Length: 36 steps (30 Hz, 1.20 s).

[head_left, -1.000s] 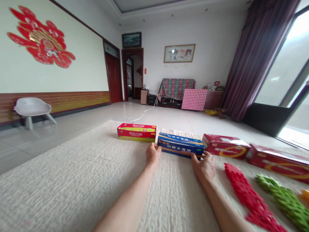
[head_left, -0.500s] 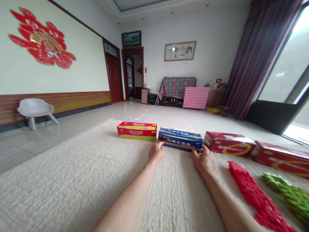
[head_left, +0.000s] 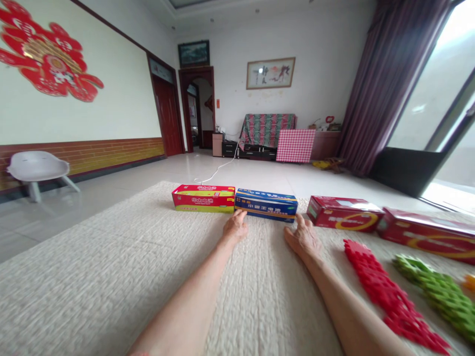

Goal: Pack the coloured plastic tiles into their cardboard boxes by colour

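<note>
A blue battery box (head_left: 265, 207) lies on the pale woven mat, its left end against a red and yellow battery box (head_left: 202, 200). My left hand (head_left: 235, 226) rests at the lower left front of the blue box, fingertips close to or touching it, not wrapped around it. At its right end is my right hand (head_left: 305, 238), the thumb spread away from the fingers and the fingertips beside the corner. Past a small gap stands a dark red box (head_left: 345, 215), with a second dark red box (head_left: 426, 235) farther right in the row.
On the mat (head_left: 122, 262) at the right lie a strip of red interlocking plastic pieces (head_left: 386, 291), a green strip (head_left: 438, 289) and an orange piece (head_left: 469, 283). A white chair (head_left: 39, 168) stands at left. A cloth-covered cabinet (head_left: 267, 131) is against the far wall.
The blue box has shifted left against the red and yellow box, widening the gap to the dark red box. My right thumb has come off its front. The view has turned slightly right.
</note>
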### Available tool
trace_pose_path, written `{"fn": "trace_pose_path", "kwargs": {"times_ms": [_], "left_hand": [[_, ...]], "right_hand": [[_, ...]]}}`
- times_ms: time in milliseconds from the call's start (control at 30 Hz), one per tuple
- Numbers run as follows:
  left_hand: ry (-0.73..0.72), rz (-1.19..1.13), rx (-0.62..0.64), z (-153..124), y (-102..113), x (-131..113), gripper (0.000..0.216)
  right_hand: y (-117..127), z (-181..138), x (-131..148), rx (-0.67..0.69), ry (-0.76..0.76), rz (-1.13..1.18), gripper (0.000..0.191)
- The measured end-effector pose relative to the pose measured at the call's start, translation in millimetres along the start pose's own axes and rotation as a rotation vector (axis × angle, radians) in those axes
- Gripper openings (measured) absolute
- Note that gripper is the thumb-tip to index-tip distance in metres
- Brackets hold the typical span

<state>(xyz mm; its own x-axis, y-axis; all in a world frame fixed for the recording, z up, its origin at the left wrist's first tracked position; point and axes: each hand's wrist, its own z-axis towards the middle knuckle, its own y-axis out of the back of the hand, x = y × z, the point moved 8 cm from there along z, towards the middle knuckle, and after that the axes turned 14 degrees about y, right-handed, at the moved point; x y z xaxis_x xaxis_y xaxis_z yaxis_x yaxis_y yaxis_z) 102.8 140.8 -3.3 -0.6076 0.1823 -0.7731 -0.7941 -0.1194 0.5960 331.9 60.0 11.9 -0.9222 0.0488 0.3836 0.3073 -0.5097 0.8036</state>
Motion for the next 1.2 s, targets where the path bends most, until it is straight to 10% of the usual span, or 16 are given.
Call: {"fn": "trace_pose_path", "kwargs": {"times_ms": [433, 667, 900, 1067, 1200], "left_hand": [[-0.088, 0.084, -0.009, -7, -6, -6, 0.041], [-0.145, 0.247, 0.021, -21, -10, -17, 0.033], [-0.228, 0.144, 0.134, -30, -62, -121, 0.039], [-0.179, 0.166, 0.241, -22, -124, -197, 0.052], [-0.106, 0.206, 0.333, -17, -161, -212, 0.076]], "right_hand": [[4, -7, -5, -0.053, -0.007, 0.035, 0.04], [30, -11, 8, 0.051, 0.244, -0.036, 0.031], [128, 18, -61, -0.033, 0.292, -0.284, 0.044], [135, 49, -125, 0.056, 0.207, -0.463, 0.063], [123, 63, -153, 0.177, 0.143, -0.615, 0.076]]}}
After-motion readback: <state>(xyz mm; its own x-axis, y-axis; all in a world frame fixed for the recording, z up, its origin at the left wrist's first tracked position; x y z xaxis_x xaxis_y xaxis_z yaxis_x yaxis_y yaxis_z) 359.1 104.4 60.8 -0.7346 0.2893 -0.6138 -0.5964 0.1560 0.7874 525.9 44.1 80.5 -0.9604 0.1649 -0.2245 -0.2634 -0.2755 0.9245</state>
